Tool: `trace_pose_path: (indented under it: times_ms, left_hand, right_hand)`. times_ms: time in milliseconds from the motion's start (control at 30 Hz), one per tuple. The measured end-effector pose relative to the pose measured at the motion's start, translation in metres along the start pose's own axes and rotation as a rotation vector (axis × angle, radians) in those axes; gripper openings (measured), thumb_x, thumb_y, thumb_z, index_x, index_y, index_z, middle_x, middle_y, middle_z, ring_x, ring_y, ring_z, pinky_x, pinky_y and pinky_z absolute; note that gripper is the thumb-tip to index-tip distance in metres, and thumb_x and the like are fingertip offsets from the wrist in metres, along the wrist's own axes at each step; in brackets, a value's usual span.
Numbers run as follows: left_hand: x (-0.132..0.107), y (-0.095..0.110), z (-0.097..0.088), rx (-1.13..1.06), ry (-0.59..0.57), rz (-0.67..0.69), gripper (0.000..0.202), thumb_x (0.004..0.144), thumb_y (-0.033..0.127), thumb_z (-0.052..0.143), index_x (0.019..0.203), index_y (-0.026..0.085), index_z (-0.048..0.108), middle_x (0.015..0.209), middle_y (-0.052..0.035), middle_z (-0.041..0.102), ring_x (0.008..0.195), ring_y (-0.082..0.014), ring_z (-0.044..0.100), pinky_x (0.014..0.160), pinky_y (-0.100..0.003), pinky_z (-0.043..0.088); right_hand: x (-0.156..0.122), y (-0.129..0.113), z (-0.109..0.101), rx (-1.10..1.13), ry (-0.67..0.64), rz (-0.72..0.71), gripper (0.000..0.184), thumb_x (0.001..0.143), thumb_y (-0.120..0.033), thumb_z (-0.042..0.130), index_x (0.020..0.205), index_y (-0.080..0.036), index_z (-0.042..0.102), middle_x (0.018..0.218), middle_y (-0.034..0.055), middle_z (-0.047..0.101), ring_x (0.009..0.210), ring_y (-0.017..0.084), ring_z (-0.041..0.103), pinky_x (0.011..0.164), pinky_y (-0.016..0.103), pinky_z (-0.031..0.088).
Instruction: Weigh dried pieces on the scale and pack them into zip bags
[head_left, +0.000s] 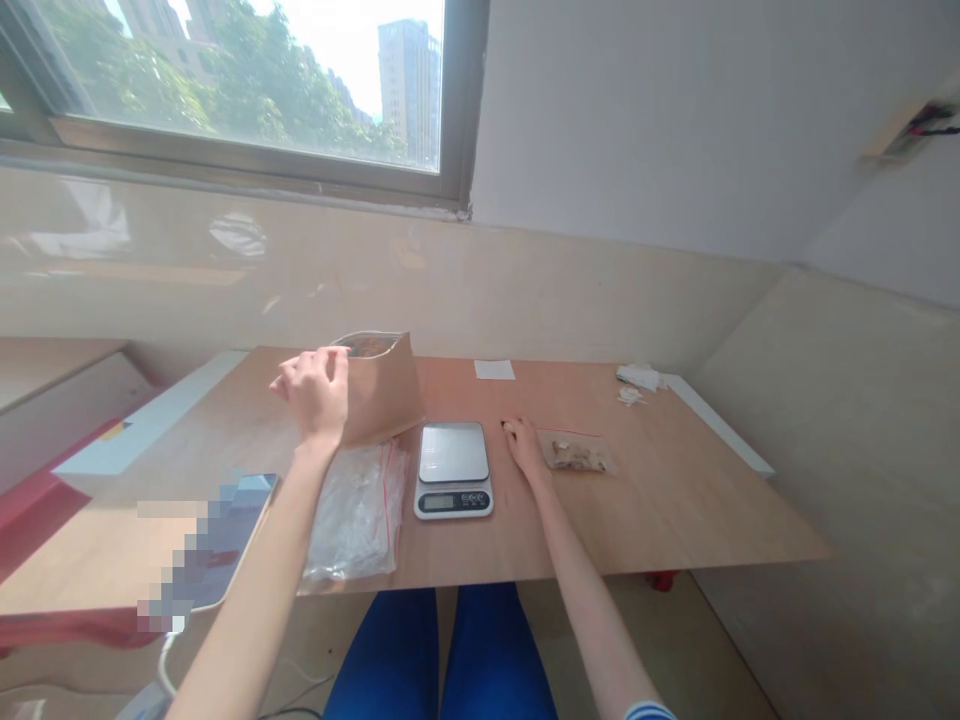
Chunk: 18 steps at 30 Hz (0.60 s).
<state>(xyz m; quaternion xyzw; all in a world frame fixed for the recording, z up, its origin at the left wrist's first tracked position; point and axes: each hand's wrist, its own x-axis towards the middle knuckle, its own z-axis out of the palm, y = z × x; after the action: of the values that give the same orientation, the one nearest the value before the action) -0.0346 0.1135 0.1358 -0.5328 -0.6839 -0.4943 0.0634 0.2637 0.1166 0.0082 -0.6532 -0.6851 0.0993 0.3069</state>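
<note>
My left hand is raised at the rim of an upright brown paper bag whose open top shows dark contents; its fingers curl around the bag's left edge. My right hand rests on the wooden table, fingers curled in a pinch, just left of a small clear zip bag holding brownish pieces. A small digital kitchen scale sits between my two hands with nothing on its platform.
A stack of empty clear zip bags with red seals lies in front of the brown bag. A phone lies at the near left. A white paper slip and white scraps sit at the far side.
</note>
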Motion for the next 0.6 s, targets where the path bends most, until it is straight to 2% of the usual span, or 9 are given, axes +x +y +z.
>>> trace_pose_path:
  times_ms: [100, 167, 233, 333, 433, 467, 533, 600]
  left_hand:
    - [-0.024, 0.003, -0.014, -0.025, 0.062, -0.048, 0.022, 0.085, 0.036, 0.047, 0.089, 0.019, 0.061, 0.094, -0.0099, 0.061, 0.104, -0.0278, 0.05, 0.098, -0.049, 0.027]
    - [-0.039, 0.009, -0.023, -0.087, 0.092, -0.099, 0.023, 0.079, 0.033, 0.054, 0.096, 0.018, 0.058, 0.107, -0.0108, 0.056, 0.097, -0.0238, 0.054, 0.097, -0.045, 0.031]
    - [-0.05, 0.014, -0.031, -0.132, 0.071, -0.168, 0.031, 0.075, 0.029, 0.057, 0.103, 0.018, 0.056, 0.118, -0.0118, 0.049, 0.089, -0.0199, 0.057, 0.098, -0.045, 0.031]
    - [-0.063, 0.015, -0.041, -0.129, -0.116, -0.249, 0.025, 0.075, 0.027, 0.054, 0.098, 0.022, 0.06, 0.112, -0.0077, 0.056, 0.092, -0.0219, 0.059, 0.102, -0.049, 0.026]
    - [-0.08, 0.01, -0.047, -0.247, -0.282, -0.249, 0.023, 0.076, 0.032, 0.051, 0.093, 0.025, 0.064, 0.105, -0.0049, 0.065, 0.102, -0.0243, 0.059, 0.097, -0.041, 0.036]
    - [-0.087, 0.008, -0.048, -0.299, -0.312, -0.245, 0.024, 0.076, 0.035, 0.051, 0.093, 0.025, 0.065, 0.104, -0.0041, 0.067, 0.101, -0.0236, 0.06, 0.091, -0.036, 0.041]
    - [-0.102, 0.005, -0.05, -0.346, -0.35, -0.256, 0.026, 0.076, 0.04, 0.053, 0.093, 0.027, 0.067, 0.098, -0.0023, 0.07, 0.094, -0.0222, 0.063, 0.079, -0.03, 0.046]
    - [-0.117, 0.003, -0.05, -0.319, -0.363, -0.281, 0.029, 0.076, 0.044, 0.053, 0.095, 0.028, 0.068, 0.087, -0.0008, 0.072, 0.086, -0.0219, 0.066, 0.07, -0.028, 0.047]
  right_hand:
    - [-0.01, -0.018, 0.004, 0.082, 0.044, -0.076, 0.034, 0.089, -0.019, 0.042, 0.118, -0.017, 0.059, 0.116, 0.0111, 0.06, 0.107, 0.018, 0.056, 0.092, 0.031, 0.043]
    - [-0.019, -0.033, 0.009, 0.177, 0.043, -0.169, 0.034, 0.091, -0.024, 0.042, 0.121, -0.02, 0.057, 0.121, 0.0092, 0.059, 0.113, 0.017, 0.054, 0.095, 0.031, 0.041]
    - [-0.028, -0.049, 0.011, 0.237, 0.013, -0.228, 0.032, 0.091, -0.029, 0.045, 0.118, -0.022, 0.06, 0.124, 0.0097, 0.058, 0.116, 0.021, 0.052, 0.098, 0.038, 0.039]
    - [-0.05, -0.077, 0.003, 0.257, 0.065, -0.229, 0.031, 0.091, -0.031, 0.044, 0.116, -0.023, 0.061, 0.127, 0.0112, 0.056, 0.12, 0.026, 0.049, 0.099, 0.048, 0.036]
    - [-0.078, -0.113, -0.018, 0.412, 0.221, -0.305, 0.032, 0.094, -0.023, 0.036, 0.115, -0.023, 0.06, 0.114, 0.0091, 0.061, 0.114, 0.02, 0.052, 0.098, 0.04, 0.04]
    - [-0.086, -0.125, -0.026, 0.46, 0.199, -0.372, 0.032, 0.093, -0.02, 0.035, 0.114, -0.024, 0.06, 0.11, 0.0082, 0.062, 0.11, 0.019, 0.054, 0.097, 0.037, 0.043]
    - [-0.095, -0.147, -0.036, 0.468, 0.051, -0.49, 0.034, 0.093, -0.017, 0.034, 0.116, -0.023, 0.058, 0.108, 0.0071, 0.063, 0.108, 0.017, 0.056, 0.096, 0.034, 0.045]
    - [-0.094, -0.161, -0.035, 0.375, -0.094, -0.502, 0.036, 0.092, -0.014, 0.034, 0.119, -0.02, 0.057, 0.111, 0.0089, 0.063, 0.108, 0.02, 0.057, 0.094, 0.035, 0.046]
